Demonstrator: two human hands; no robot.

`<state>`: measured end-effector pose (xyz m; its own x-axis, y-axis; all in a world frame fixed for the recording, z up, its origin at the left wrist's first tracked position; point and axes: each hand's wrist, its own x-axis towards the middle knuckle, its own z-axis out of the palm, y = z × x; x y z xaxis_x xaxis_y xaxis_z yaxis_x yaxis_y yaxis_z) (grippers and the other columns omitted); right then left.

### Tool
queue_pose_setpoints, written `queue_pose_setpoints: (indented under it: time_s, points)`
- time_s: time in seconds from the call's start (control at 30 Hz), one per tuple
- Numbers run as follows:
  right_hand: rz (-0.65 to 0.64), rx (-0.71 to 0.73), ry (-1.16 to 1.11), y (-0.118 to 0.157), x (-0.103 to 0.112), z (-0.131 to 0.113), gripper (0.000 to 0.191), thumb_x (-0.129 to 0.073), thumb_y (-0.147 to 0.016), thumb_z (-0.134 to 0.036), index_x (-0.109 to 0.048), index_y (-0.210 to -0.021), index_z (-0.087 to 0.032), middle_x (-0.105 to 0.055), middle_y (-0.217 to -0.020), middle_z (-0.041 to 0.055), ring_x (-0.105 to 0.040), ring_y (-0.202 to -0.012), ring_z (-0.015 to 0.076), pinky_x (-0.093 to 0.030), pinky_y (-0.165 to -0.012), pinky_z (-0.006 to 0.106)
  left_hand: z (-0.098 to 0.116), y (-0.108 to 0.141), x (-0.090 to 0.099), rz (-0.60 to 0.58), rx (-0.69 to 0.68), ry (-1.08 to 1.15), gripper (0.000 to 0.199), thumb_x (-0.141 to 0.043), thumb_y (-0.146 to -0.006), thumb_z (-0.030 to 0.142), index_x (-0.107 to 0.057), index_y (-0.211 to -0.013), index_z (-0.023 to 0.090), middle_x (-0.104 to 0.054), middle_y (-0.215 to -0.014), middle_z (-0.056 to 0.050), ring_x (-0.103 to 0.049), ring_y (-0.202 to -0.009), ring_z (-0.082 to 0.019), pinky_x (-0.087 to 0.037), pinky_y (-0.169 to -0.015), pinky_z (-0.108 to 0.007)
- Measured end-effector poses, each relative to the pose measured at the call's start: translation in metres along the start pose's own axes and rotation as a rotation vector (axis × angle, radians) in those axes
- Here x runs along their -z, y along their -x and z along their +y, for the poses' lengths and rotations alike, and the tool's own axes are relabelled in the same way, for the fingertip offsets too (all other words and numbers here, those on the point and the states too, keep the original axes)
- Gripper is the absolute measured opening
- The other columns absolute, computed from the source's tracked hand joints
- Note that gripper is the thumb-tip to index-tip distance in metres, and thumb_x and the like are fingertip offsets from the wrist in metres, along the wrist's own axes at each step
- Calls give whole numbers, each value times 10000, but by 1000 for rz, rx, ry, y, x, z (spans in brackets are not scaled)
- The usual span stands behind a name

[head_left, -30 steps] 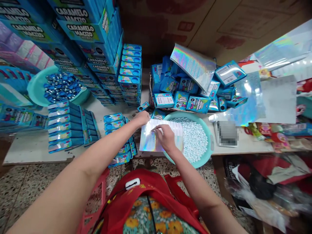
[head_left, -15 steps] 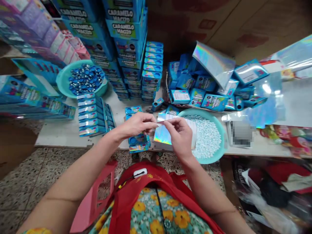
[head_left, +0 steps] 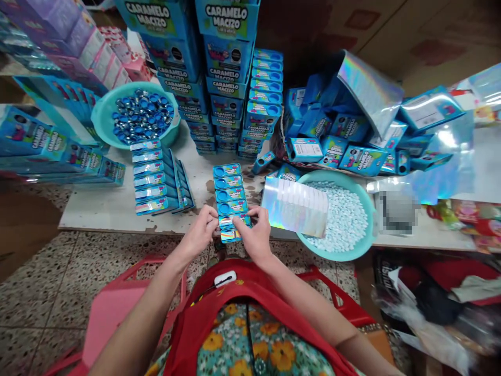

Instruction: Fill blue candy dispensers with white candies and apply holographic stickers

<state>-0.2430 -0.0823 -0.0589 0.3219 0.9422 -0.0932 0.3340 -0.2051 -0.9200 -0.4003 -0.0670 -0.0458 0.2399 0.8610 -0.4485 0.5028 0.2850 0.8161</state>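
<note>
A row of small blue candy boxes (head_left: pixel 229 195) stands before me, several with round recesses on top. The two nearest have shiny rainbow stickers (head_left: pixel 231 234) across their tops. My left hand (head_left: pixel 201 232) is closed, its fingertips at the left end of the second-nearest box. From the right, my right hand (head_left: pixel 255 234) grips that same box, thumb on its shiny top and fingers at its far edge. Right of this hand, a holographic sticker sheet (head_left: pixel 282 209) with pale strips lies partly over a turquoise basin (head_left: pixel 352 254) of small white candies (head_left: pixel 346 219).
Tall stacks of blue boxes (head_left: pixel 229 57) rise at the back. A turquoise basin (head_left: pixel 102 130) of blue-and-silver pieces and a row of upright boxes (head_left: pixel 151 180) stand left. Jumbled boxes (head_left: pixel 360 159) fill the back right. A pink stool (head_left: pixel 113 318) is below left.
My hands have moved left and down from the sticker sheet, where they pinched a small piece together, to the near end of the box row. The sheet now rests uncovered.
</note>
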Motion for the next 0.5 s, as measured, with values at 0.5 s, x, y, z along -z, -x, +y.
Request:
queue_pose_setpoints:
  time_s: [0.5]
  points:
    - [143, 403, 258, -135, 95, 76, 272, -505, -861, -254, -522, -1123, -179, -522, -1096, 117, -505, -992, 229, -483, -794, 377, 184, -144, -51, -162, -64, -664, 310, -558, -743, 96, -612, -1044, 152, -658, -1085, -105, -598, -1034, -224, -450, -883, -286]
